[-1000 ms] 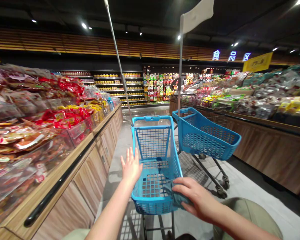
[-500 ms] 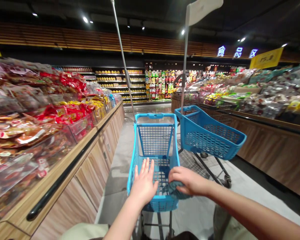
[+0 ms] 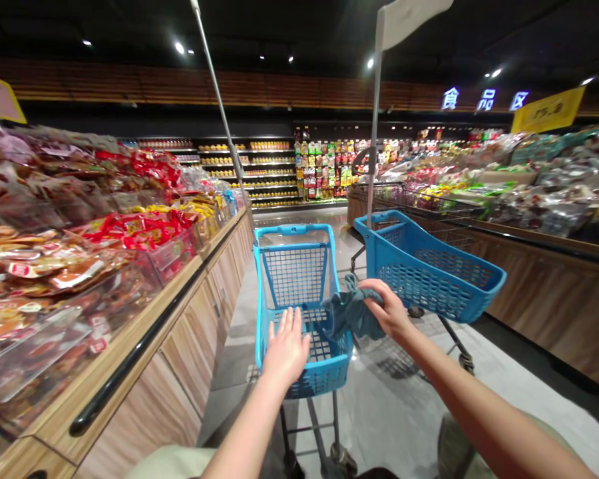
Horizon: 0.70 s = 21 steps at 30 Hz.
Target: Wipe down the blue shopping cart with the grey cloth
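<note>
Head cam: right hand (image 3: 388, 307) has fingers curled round a rag (image 3: 353, 313) by the blue cart (image 3: 324, 374). Left hand (image 3: 285, 349) is empty, fingers loosely spread.

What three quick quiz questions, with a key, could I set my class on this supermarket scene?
1. Which hand holds the cloth?
A) left
B) right
C) neither

2. True or false: the fingers of the left hand are stretched out rather than clenched.

3. Fill in: the basket of the cart nearest the left hand is ____ in colour.

Key: 1. B, the right hand; 2. True; 3. blue.
</note>
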Each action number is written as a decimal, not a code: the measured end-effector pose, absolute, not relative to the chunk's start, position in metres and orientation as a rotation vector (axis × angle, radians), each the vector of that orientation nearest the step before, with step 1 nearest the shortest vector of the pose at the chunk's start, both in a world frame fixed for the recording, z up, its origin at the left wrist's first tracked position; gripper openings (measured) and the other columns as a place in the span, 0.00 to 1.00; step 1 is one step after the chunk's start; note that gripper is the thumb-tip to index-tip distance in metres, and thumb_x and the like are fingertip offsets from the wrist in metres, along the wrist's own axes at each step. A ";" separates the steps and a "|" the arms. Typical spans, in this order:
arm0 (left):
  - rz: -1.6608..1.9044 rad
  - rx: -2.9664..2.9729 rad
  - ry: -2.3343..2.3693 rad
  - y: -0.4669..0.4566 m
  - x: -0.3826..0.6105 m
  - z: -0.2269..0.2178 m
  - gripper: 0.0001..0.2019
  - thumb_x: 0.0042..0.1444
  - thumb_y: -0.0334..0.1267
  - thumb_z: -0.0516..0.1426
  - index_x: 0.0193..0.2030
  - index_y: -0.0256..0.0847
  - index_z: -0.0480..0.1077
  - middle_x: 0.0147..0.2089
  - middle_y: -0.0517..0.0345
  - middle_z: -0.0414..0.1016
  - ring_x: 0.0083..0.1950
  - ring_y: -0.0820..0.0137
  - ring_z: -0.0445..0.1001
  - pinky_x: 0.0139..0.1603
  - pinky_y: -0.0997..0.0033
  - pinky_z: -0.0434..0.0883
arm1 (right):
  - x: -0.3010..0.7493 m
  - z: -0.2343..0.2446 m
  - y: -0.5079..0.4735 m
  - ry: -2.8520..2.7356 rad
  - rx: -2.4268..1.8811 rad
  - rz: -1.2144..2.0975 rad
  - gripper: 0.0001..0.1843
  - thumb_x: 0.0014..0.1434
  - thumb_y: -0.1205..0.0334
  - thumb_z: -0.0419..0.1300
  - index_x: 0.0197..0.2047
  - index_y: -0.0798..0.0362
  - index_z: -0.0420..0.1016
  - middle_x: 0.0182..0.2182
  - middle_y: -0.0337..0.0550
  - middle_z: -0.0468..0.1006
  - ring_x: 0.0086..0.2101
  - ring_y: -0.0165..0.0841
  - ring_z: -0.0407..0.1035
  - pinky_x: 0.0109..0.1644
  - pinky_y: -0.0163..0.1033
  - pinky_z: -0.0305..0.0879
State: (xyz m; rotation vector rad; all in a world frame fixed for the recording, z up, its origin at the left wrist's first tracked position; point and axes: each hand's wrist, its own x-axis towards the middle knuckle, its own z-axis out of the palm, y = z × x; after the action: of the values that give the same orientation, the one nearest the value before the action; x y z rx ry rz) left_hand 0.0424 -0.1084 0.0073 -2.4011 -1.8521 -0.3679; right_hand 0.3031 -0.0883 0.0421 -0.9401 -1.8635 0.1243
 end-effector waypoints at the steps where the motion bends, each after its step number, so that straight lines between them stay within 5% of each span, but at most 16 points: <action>1: -0.378 -2.394 -1.836 -0.106 0.042 0.007 0.31 0.64 0.41 0.43 0.73 0.36 0.44 0.74 0.45 0.45 0.74 0.60 0.43 0.70 0.45 0.48 | 0.296 0.037 -0.092 -1.935 -0.936 0.128 0.12 0.62 0.62 0.53 0.48 0.49 0.71 0.48 0.48 0.72 0.50 0.39 0.66 0.58 0.49 0.61; 7: -0.476 -2.327 -1.907 -0.089 0.037 0.008 0.29 0.66 0.38 0.40 0.73 0.37 0.42 0.74 0.46 0.47 0.74 0.62 0.46 0.69 0.46 0.50 | 0.214 -0.004 -0.126 -2.232 -1.160 -0.057 0.05 0.59 0.58 0.60 0.37 0.50 0.74 0.39 0.42 0.76 0.45 0.38 0.67 0.66 0.59 0.42; 15: -0.451 -2.279 -1.919 -0.079 -0.008 0.003 0.29 0.67 0.41 0.39 0.73 0.37 0.42 0.74 0.47 0.46 0.74 0.63 0.47 0.70 0.45 0.49 | 0.194 -0.034 -0.145 -2.302 -1.028 -0.238 0.28 0.57 0.64 0.61 0.61 0.45 0.64 0.58 0.47 0.69 0.59 0.44 0.57 0.64 0.57 0.48; 21: -0.396 -2.359 -1.891 -0.081 -0.006 0.007 0.30 0.66 0.41 0.40 0.73 0.38 0.40 0.74 0.48 0.46 0.74 0.63 0.47 0.69 0.45 0.50 | 0.250 -0.009 -0.119 -2.402 -1.032 -0.119 0.27 0.48 0.77 0.60 0.51 0.48 0.72 0.52 0.47 0.71 0.51 0.40 0.63 0.56 0.47 0.64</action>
State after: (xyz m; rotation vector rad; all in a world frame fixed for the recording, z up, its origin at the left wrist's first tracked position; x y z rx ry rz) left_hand -0.0059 -0.0811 0.0067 -2.3593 -1.8915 -0.3962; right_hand 0.2501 -0.1190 -0.0095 -1.0316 -2.4021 -0.1193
